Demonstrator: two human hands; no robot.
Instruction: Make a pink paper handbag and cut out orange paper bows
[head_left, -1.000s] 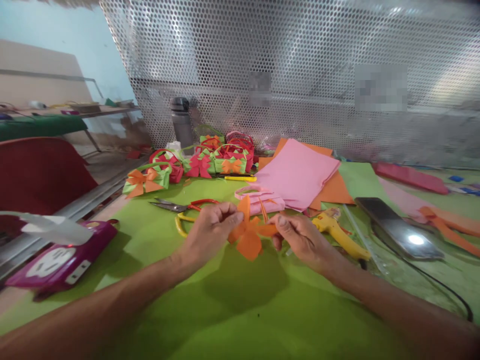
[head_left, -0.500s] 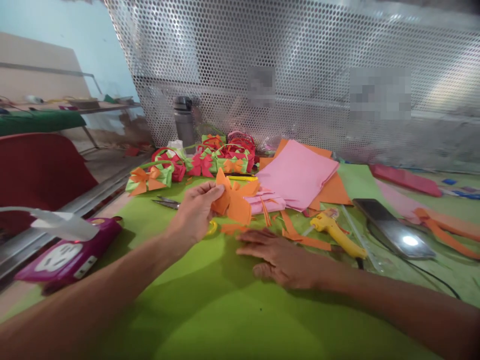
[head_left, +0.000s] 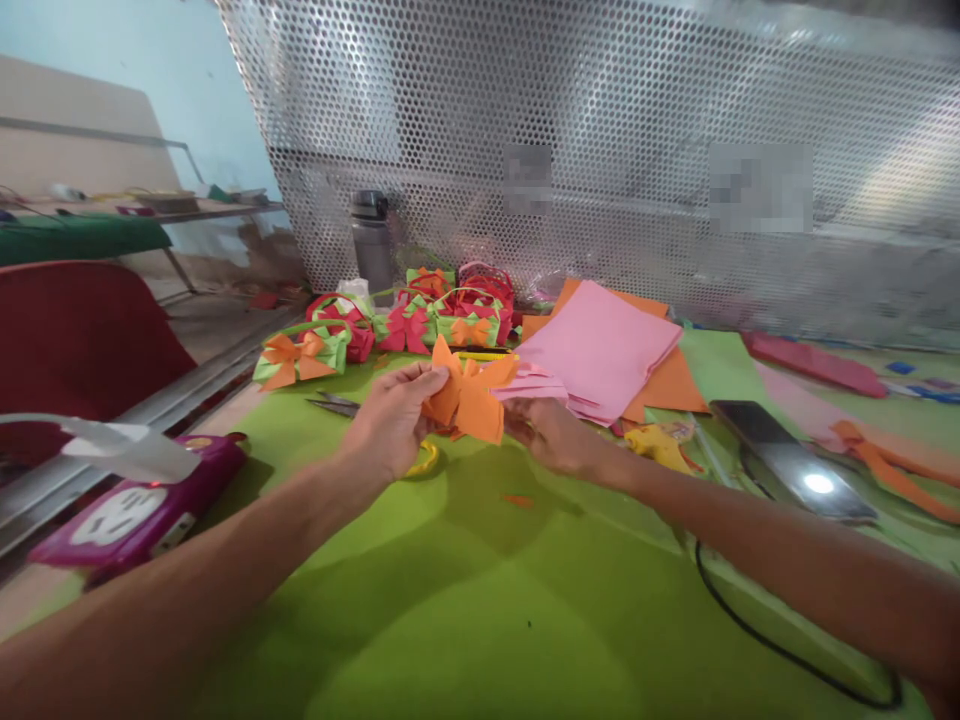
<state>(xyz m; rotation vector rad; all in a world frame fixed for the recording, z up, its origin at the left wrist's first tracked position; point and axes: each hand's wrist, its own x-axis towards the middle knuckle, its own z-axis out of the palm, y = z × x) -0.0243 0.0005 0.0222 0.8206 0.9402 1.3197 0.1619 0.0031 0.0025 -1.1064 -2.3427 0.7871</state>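
An orange paper bow stands upright above the green table. My left hand is closed on its left side, with the thumb in front. Close to the bow's lower right lobe is my right hand, fingers curled; their tips are partly hidden, so I cannot tell whether they touch the bow or hold scraps behind it. Scissors with yellow handles lie beneath my left hand. A small orange scrap rests on the green surface below the bow.
Small paper baskets with bows and a grey bottle stand at the back. Stacked pink sheets lie right of centre. A yellow glue gun, a lit phone and its cable lie right; a purple power strip sits left.
My right hand has risen from the table toward the bow, and its fingers have curled. The orange strips near it are no longer seen there. My left hand stays on the bow.
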